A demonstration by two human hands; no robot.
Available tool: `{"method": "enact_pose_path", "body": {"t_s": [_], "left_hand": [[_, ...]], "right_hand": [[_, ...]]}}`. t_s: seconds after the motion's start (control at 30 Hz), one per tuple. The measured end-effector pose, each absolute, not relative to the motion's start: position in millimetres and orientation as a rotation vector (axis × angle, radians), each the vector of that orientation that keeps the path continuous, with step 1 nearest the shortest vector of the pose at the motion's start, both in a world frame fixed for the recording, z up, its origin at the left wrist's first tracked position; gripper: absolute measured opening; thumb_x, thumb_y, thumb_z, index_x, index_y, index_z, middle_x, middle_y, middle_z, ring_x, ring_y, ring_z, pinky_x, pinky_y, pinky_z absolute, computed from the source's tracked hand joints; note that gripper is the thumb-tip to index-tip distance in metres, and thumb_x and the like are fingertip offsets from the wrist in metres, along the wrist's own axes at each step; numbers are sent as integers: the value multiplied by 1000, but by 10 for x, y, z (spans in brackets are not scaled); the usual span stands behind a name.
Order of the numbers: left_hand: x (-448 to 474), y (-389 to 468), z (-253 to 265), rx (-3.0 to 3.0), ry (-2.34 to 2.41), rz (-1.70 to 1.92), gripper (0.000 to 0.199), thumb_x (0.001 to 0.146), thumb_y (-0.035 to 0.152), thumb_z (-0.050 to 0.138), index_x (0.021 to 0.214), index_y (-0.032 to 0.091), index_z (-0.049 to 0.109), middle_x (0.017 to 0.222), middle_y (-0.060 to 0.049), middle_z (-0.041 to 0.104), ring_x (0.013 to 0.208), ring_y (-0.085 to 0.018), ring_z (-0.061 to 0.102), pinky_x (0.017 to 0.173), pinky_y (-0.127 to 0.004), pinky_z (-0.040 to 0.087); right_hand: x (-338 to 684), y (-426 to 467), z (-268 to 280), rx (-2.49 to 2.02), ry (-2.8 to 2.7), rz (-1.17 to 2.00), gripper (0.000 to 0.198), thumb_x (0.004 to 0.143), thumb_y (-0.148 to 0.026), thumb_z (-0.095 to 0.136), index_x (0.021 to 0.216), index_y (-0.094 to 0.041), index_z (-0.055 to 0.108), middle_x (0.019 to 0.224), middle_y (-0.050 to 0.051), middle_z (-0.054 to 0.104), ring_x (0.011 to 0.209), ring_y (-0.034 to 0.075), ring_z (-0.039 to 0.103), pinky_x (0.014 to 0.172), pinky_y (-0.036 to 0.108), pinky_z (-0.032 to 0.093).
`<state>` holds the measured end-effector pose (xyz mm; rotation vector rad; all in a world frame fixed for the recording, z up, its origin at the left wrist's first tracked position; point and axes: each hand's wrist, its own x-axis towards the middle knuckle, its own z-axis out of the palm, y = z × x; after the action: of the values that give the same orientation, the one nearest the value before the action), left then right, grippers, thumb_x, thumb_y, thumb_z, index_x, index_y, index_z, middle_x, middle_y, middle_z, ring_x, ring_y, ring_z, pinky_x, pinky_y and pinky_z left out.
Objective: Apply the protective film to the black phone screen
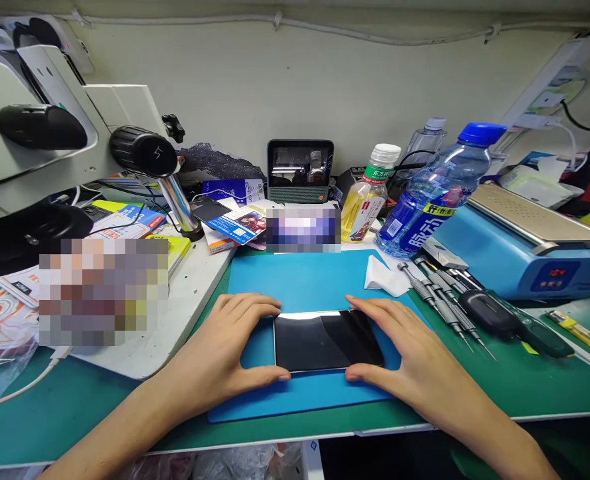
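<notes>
A smartphone (pixel 319 343) with a dark glossy screen lies sideways, face up, over a blue mat (pixel 269 273). My left hand (pixel 242 340) grips its left end, thumb at the near edge and fingers at the far edge. At the other end, my right hand (pixel 389 340) holds it the same way, thumb near and fingers far. A pale reflection runs along the phone's far edge. The undersides of the phone and the palms' inner sides are partly hidden. Just beyond my right hand lies a crumpled white wipe (pixel 385 277).
Right of the mat are several screwdrivers (pixel 442 300), a black case (pixel 489 312), a yellow cutter (pixel 582 333) and a blue heating plate (pixel 505 247). Two drink bottles, one large and blue-capped (pixel 437 193), stand behind. A microscope (pixel 139 153) on a white base (pixel 195 293) occupies the left.
</notes>
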<state>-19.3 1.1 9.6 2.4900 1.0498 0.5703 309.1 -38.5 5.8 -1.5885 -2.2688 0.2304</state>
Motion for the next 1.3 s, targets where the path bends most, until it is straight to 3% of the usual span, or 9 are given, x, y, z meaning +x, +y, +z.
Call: {"method": "enact_pose_path", "body": {"t_s": [0.4,1.3], "left_hand": [[-236,-8,38,2346,1136,561,59,89,52,82,134,29,52,137,-8,62,130,-33,56,110,-50,49],[-218,-35,69,2400,1186,582,57,88,48,81,134,27,56,133,-10,65,125,-35,61,105,-51,52]], "right_hand": [[3022,-334,73,-1531,-2285,270,81,85,-69,75,153,-31,53,137,9,65,127,32,64,106,47,57],[2976,-365,138,-1641,-2217,424,81,83,-67,78,153,-33,55,146,10,59,135,35,59,111,51,54]]}}
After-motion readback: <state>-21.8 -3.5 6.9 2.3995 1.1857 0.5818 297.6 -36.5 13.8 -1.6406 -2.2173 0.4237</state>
